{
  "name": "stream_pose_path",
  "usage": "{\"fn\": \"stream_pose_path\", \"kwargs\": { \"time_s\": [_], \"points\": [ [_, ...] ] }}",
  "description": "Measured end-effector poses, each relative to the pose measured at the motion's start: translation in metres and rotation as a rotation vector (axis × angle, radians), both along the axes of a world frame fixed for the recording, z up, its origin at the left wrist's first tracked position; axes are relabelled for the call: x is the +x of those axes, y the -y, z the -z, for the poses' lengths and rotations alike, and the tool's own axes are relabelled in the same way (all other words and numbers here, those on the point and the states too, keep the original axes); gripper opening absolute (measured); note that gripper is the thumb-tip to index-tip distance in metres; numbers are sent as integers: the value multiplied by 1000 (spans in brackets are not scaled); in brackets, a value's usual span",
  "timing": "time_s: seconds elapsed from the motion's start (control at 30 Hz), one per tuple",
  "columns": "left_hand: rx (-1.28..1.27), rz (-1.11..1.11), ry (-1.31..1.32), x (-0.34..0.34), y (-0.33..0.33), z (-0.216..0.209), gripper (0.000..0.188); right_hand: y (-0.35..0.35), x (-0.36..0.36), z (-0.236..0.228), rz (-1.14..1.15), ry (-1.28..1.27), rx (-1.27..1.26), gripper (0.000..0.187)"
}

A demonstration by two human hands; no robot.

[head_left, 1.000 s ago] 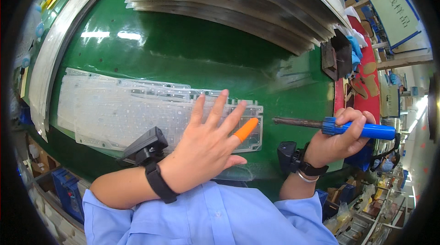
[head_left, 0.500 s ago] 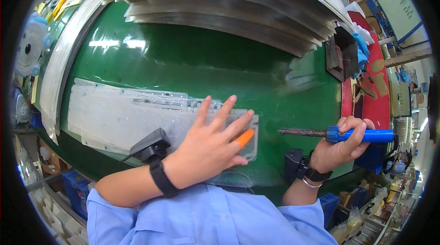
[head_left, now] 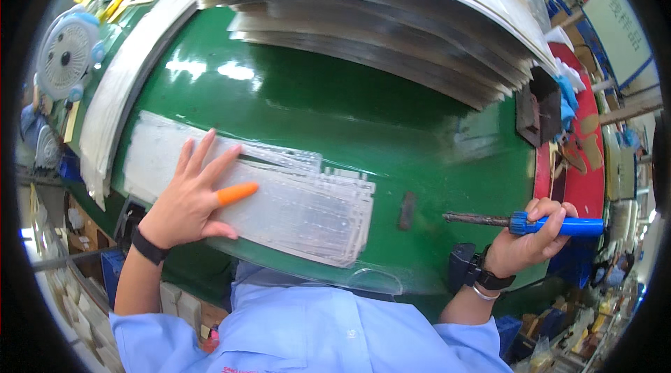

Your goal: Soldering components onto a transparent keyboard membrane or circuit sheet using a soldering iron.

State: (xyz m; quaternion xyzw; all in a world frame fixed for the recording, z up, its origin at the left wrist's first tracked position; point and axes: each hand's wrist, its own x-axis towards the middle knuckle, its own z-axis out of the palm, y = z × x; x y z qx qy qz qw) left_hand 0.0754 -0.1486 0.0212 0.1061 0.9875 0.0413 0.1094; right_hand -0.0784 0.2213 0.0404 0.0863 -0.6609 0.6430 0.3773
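My left hand lies with spread fingers on a stack of pale translucent plastic sheets, an orange finger cot on one finger. Along the far edge of the stack are cut-out slots and narrow frame-like strips. To the right, my right hand is closed around the blue handle of a soldering iron. Its dark metal shaft points left, toward the stack, and touches no sheet. Between the iron's tip and the stack, a small dark rectangular piece rests on the green table.
A tall pile of curved-looking sheets spans the far side of the green tabletop. More long sheets lie at the left, beside a white fan. At the far right stand a dark metal box and a red surface.
My left hand has slid left along the stack, off its right end. The dark rectangular piece has come into sight beside that end. My right hand still holds the soldering iron; the view has shifted slightly.
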Motion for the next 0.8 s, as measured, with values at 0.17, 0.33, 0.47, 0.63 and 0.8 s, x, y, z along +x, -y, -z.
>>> {"fn": "stream_pose_path", "kwargs": {
  "time_s": [0.17, 0.33, 0.47, 0.63, 0.8],
  "points": [
    [-16, 62, -58, -16, 3, -6, 93, 2, -2, 2, 46, 47, 0, 23],
    [30, -21, -59, 20, -16, -3, 95, -6, -1, 7, 33, 78, 54, 25],
    [14, -56, 5, 52, -34, -13, 93, -26, -4, 20, 72, -126, 446, 17],
    [35, 37, -109, 87, -36, -16, 50, -38, -7, 21, 98, -182, 547, 20],
    [53, -229, -384, 73, 5, -63, 19, -30, -13, 29, 54, -17, 209, 22]
  ]
}}
